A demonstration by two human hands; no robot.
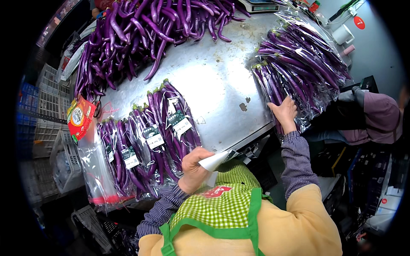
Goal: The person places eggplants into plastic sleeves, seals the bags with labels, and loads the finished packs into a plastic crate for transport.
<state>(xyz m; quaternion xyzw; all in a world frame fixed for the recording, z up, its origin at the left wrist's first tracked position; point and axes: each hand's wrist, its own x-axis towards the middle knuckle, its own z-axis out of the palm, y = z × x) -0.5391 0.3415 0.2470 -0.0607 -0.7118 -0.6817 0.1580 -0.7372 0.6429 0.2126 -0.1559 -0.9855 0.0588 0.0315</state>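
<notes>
My left hand [193, 168] grips a strip of sticker labels [216, 160], partly curled, close to my green checked apron. Beside it, several clear bags of long purple eggplants [157, 134] lie in a row on the metal table [221, 92], with dark green and white labels on them. My right hand [286, 112] reaches out at the right and rests on the near end of a bagged bunch of eggplants [272, 84], thumb apart from the fingers. That bunch lies at the near left edge of a pile of bagged eggplants [301, 60]. Whether the fingers close on the plastic cannot be told.
A heap of loose eggplants [137, 32] covers the table's far left. A scale [259, 5] stands at the far edge, a white mug [342, 34] at the right. Plastic bags [96, 169] lie at the near left corner by white crates [51, 105]. A person in pink [381, 118] is at right.
</notes>
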